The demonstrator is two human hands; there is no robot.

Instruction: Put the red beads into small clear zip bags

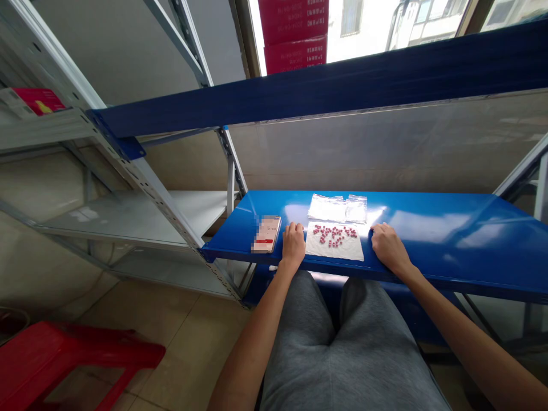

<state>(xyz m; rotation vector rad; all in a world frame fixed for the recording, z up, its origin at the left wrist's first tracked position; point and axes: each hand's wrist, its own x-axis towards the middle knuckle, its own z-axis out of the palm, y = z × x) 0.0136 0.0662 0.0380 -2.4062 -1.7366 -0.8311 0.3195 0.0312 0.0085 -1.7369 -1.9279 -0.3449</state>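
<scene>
On the blue shelf top, my left hand [294,242] rests with its fingers curled down, between a phone [269,233] and a white sheet [346,251]. Many small pink-red pieces [333,234], like beads, lie scattered over that sheet. My right hand [387,245] lies loosely closed to the right of the sheet, apart from it. Nothing shows in either hand. Just behind the sheet are clear plastic bags, a wider stack [326,208] and a narrower one [356,209] side by side.
The blue shelf [445,228] has a blue crossbeam [308,94] above its back. A grey shelving rack [141,211] stands on the left. At the lower left is a red plastic stool [72,348]. Red boxes [295,34] are stacked by the window.
</scene>
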